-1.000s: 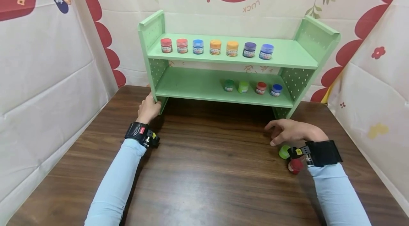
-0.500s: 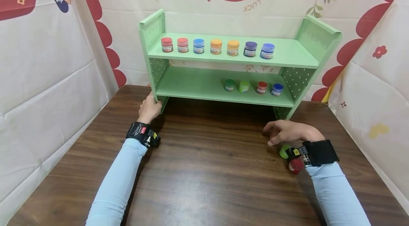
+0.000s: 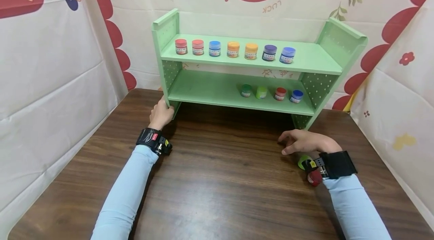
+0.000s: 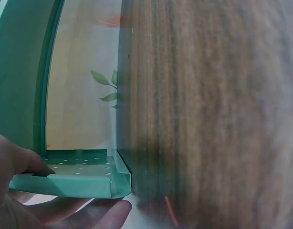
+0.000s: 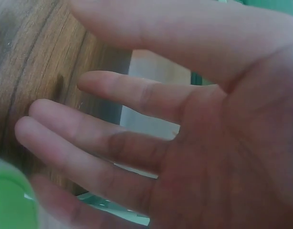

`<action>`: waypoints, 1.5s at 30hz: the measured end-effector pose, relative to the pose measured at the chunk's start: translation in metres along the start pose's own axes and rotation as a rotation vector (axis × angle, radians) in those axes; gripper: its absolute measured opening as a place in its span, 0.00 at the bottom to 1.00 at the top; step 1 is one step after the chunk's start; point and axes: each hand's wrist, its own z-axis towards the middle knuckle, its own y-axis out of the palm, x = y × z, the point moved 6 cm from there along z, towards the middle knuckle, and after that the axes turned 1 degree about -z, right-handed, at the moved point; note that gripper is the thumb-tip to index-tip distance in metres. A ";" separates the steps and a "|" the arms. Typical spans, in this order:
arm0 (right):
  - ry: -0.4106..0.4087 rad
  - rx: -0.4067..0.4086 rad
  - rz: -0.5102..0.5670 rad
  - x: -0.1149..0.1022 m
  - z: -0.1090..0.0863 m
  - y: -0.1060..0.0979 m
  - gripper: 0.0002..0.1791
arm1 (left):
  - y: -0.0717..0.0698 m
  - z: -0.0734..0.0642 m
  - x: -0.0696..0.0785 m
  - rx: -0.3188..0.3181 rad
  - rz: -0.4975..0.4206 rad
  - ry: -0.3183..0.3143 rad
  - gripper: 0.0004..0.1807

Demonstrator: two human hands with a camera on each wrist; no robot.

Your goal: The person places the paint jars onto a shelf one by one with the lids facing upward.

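Note:
A light green two-tier shelf [image 3: 217, 88] stands on the table, its side panels dotted with small holes. At the bottom of its left side panel, my left hand [image 3: 161, 114] grips the edge. In the left wrist view the thumb lies on one face of the panel [image 4: 65, 185] and the fingers on the other. My right hand [image 3: 306, 141] is low over the table, in front of the shelf's right foot. Its palm shows bare in the right wrist view, fingers [image 5: 70, 157] loosely extended. Beside that wrist are a lime green paint jar [image 3: 303, 161] and a red paint jar [image 3: 315, 178], both partly hidden.
Several paint jars in red, blue, yellow [image 3: 233, 49] and purple line the upper tier. On the lower tier stand dark green, lime, red [image 3: 280, 94] and blue jars, toward the right. A printed cloth [image 3: 237, 21] hangs behind the brown table [image 3: 210, 179].
The head view has shifted slightly, so the scene sits a little further right. My right hand has moved slightly left relative to the jars beside it. The left hand keeps its grip on the shelf.

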 end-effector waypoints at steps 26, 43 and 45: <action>-0.011 0.005 0.004 -0.003 0.002 0.001 0.30 | 0.000 0.000 0.000 0.007 -0.005 0.000 0.18; 0.045 0.019 0.083 -0.002 0.004 0.009 0.30 | 0.001 -0.003 0.000 0.003 -0.003 -0.003 0.23; 0.054 0.020 0.107 -0.002 0.005 0.011 0.30 | 0.001 -0.003 0.000 0.005 -0.001 -0.003 0.24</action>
